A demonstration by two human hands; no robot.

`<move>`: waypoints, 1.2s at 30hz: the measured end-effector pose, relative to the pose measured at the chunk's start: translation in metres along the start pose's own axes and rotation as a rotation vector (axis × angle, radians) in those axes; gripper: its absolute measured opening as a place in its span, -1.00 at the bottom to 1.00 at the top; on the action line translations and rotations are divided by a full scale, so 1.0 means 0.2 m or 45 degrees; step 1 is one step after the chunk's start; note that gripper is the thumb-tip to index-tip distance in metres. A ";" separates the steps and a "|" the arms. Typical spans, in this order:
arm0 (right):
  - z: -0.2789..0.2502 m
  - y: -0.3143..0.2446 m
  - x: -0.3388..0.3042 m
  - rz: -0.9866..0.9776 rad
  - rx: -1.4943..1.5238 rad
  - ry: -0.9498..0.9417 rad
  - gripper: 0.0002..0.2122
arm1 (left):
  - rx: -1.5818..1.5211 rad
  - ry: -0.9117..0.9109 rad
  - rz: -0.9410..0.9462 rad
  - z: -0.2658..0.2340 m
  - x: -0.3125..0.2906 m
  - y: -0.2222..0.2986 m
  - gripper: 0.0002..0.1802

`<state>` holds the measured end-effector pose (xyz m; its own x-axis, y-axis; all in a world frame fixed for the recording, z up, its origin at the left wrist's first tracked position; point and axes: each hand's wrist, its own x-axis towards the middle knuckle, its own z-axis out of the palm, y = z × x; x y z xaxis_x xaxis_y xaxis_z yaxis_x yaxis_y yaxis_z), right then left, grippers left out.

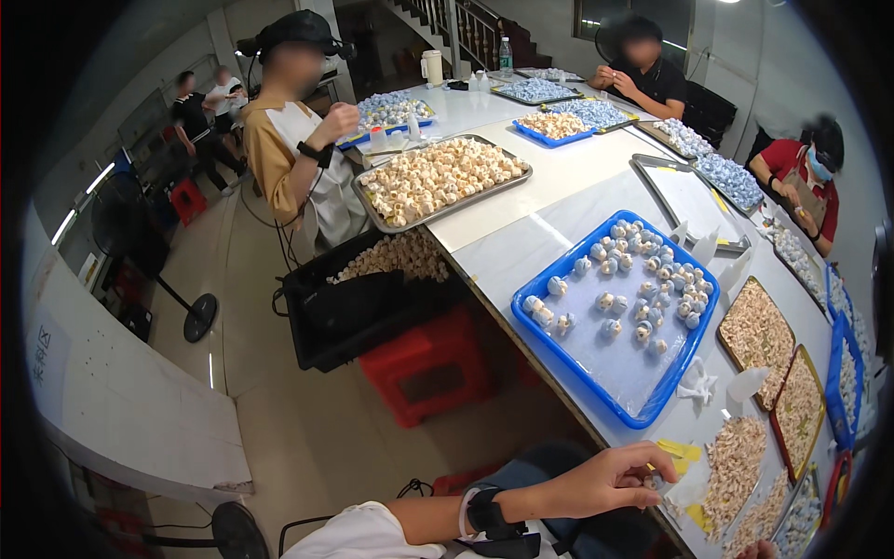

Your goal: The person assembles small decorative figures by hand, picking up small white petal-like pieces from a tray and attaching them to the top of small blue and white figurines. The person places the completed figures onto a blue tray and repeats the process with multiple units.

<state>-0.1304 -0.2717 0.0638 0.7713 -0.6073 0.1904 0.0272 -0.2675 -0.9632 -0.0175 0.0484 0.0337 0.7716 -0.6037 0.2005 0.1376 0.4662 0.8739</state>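
My left hand [610,483] reaches in from below over the near edge of the table, with a black band and a pale band on its wrist. Its fingers are curled around a small blue-grey rounded piece [655,481], mostly hidden by them. Of my right hand [759,551] only fingertips show at the lower edge, beside the piles; whether they hold anything is out of sight. Beyond my left hand lies a blue tray [596,399] with several small round blue-and-cream figure heads [643,331]. Close by my hands are a heap of small pale beige pieces [736,466] and yellow scraps [680,454].
A crumpled white tissue [697,382] and a translucent squeeze bottle [748,383] lie right of the blue tray. Trays of beige pieces [757,340] line the right. A metal tray of cream heads [438,182] stands far left, above a red stool [428,368]. Other people sit around the table.
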 end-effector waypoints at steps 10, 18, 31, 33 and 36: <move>-0.01 0.04 0.01 0.043 0.078 -0.056 -0.92 | -0.202 0.089 0.003 -0.03 0.01 -0.03 -0.67; 0.17 -0.03 0.05 0.018 -0.195 -0.081 -0.95 | -0.277 0.108 -0.029 -0.08 0.00 -0.06 -0.71; 0.44 -0.17 0.17 -0.164 -0.320 -0.492 -0.92 | -0.144 0.122 0.088 -0.06 0.06 -0.12 -0.63; 0.47 -0.15 0.18 -0.207 -0.429 -0.590 -0.91 | -0.084 0.055 0.118 -0.08 0.09 -0.16 -0.60; 0.57 -0.15 0.15 -0.316 -0.630 -0.675 -0.89 | -0.027 0.027 0.112 -0.07 0.09 -0.17 -0.59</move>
<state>-0.0346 -0.1960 0.0775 0.9850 -0.0793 0.1534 0.0477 -0.7286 -0.6833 0.0002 0.0296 0.0012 0.7944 -0.5459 0.2663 0.0819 0.5306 0.8437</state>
